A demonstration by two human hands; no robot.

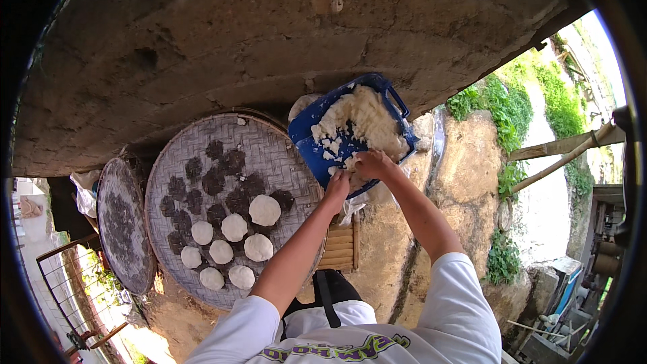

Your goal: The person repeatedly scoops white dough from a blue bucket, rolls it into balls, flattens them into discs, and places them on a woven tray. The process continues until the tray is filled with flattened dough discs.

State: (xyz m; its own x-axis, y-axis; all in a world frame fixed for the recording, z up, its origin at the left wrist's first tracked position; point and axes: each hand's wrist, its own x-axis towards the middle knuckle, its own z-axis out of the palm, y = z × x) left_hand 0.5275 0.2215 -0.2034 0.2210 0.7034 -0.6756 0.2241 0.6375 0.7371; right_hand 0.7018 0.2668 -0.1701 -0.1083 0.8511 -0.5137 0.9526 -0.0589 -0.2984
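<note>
Crumbly white dough (364, 118) fills much of a blue plastic tub (306, 145) in front of me, heaped toward its far and right sides. My right hand (376, 164) is inside the near part of the tub, its fingers curled into the dough. Close beside it, my left hand (338, 183) is at the tub's near edge, fingers closed at a bit of dough. Both sets of fingertips are partly hidden. Several round white dough balls (234, 227) sit on a large round woven tray (176, 192) to the left, among dark damp patches.
Another round woven tray (121, 226) leans at the far left, beside a metal rack (67, 283). An earthen wall (222, 40) runs behind the tub and trays. Wooden slats (339, 248) lie below the tub. Stony ground (465, 175) and green plants (505, 111) are to the right.
</note>
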